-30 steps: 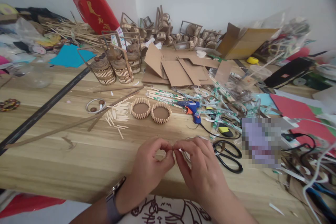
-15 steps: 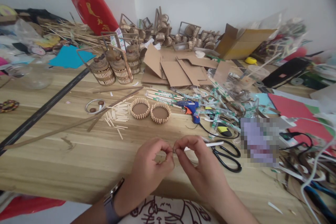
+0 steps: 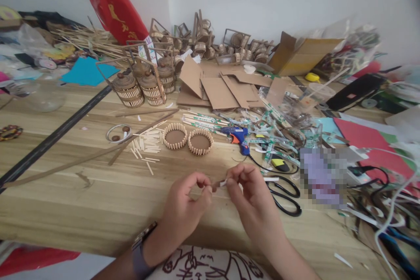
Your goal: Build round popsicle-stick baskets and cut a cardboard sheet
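Between my hands is a small brown strip (image 3: pixel 216 185) with a whitish part at its right end. My left hand (image 3: pixel 188 203) pinches its left end between thumb and fingertips. The whitish end is pinched by my right hand (image 3: pixel 252 199). Beyond my hands, two round trays (image 3: pixel 201 142) edged with short sticks stand side by side, with loose short sticks (image 3: pixel 149 140) to their left. A blue glue gun (image 3: pixel 241 135) lies right of the trays. Black-handled scissors (image 3: pixel 284 194) rest just beyond my right hand, their blades partly hidden.
Lidded stick baskets (image 3: pixel 127 89) with tall handles stand at the back left. Cardboard pieces (image 3: pixel 218 92) lie at the back centre, before an open carton (image 3: pixel 303 54). Wrappers, cables and paper strips crowd the right side. A long black strip (image 3: pixel 55 135) crosses the left.
My hands have moved slightly apart, and more of the brown strip with its whitish end now shows between them. The objects on the table have not moved.
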`<state>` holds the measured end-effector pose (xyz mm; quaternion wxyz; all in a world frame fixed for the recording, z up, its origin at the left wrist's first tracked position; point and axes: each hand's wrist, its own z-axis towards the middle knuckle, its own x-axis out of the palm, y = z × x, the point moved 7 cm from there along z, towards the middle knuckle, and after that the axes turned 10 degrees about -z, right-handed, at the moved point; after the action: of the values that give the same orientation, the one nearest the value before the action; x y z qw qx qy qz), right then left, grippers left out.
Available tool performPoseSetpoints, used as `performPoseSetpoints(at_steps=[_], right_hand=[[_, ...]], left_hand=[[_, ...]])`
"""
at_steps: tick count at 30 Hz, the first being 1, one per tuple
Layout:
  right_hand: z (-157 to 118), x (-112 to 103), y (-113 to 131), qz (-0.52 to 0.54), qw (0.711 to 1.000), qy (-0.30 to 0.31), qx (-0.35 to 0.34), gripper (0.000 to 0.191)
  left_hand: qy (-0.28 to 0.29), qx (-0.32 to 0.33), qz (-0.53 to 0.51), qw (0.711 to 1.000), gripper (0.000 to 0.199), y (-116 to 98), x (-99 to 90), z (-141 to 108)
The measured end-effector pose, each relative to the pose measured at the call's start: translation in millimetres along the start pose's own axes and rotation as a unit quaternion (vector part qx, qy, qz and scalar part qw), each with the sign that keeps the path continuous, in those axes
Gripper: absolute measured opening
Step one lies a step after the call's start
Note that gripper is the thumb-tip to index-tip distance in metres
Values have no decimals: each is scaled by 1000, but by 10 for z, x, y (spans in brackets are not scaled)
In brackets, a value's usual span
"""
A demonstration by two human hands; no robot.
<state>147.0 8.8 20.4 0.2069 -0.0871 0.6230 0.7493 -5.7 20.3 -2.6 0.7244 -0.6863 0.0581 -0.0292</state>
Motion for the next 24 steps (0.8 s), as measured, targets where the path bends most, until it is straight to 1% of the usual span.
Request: performPoseSetpoints(at_steps=[2,3,5,7,8,9,11,12,15,18,20,21,22,23,24], right_hand=[[25,-21,-108,90,994,-1,56,12],[38,-41,-178,146,985,-4,93,16],[60,-116,-347,250,952,-25,172,25],[84,-248,-518,323,916,-66,230,34],[102,-330,-587,346,902,-86,242,36],[125,-422,-637,364,894,-106,240,35],[162,-624,-696,383,885,-151,216,32],[165,-741,-706,381,884,-184,197,30],[104,-1103,-669,325,886,-304,128,30],[-16,-1432,-618,209,888,-403,70,33],[-99,-1655,-614,96,892,-440,43,34],[-136,-1773,-622,34,895,-443,34,37],[-181,-1906,-636,-26,896,-442,27,40],[-256,-2068,-657,-84,887,-452,27,42],[-331,-2238,-692,-130,884,-448,37,40]], left_hand=[[-27,-48,-47,997,11,117,-53,-1],[-42,-71,-65,994,13,179,-80,-4],[-70,-108,-100,987,14,292,-128,-11],[-93,-119,-145,978,14,369,-160,-11],[-99,-118,-173,973,15,394,-167,-7],[-103,-115,-204,967,15,412,-168,-1],[-105,-111,-272,950,16,434,-162,14],[-104,-112,-306,940,17,442,-159,20],[-99,-129,-394,905,18,456,-156,32],[-103,-155,-459,869,12,465,-185,25],[-105,-170,-502,842,8,460,-204,17],[-95,-176,-523,829,7,451,-203,17],[-78,-182,-543,816,7,435,-194,20],[-51,-186,-562,804,7,414,-178,25],[-19,-189,-580,792,8,387,-159,29]])
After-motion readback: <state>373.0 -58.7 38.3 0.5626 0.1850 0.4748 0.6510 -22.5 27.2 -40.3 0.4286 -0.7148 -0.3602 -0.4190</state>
